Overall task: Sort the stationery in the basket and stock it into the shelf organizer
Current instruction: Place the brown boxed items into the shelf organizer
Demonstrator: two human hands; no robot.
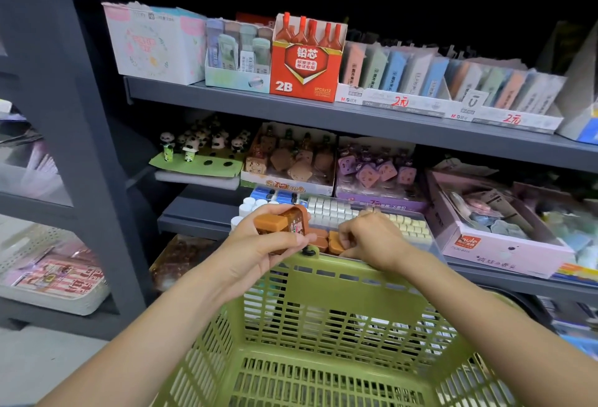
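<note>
Fingers of the right hand (pixel 369 238) pinch a small brown rectangular eraser (pixel 336 246) in the clear organizer tray (pixel 432 246); seat it flush beside its neighbours left of that grip, while the left hand (pixel 268 244) grips the spare brown pack (pixel 281 223).

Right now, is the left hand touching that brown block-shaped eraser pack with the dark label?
Touching. The head view shows the left hand with its fingers curled round the brown block-shaped eraser pack, above the green plastic basket.

Green slatted basket (pixel 339 293), brown stationery pieces (pixel 281 228) above clear organizer (pixel 430 238)
</note>
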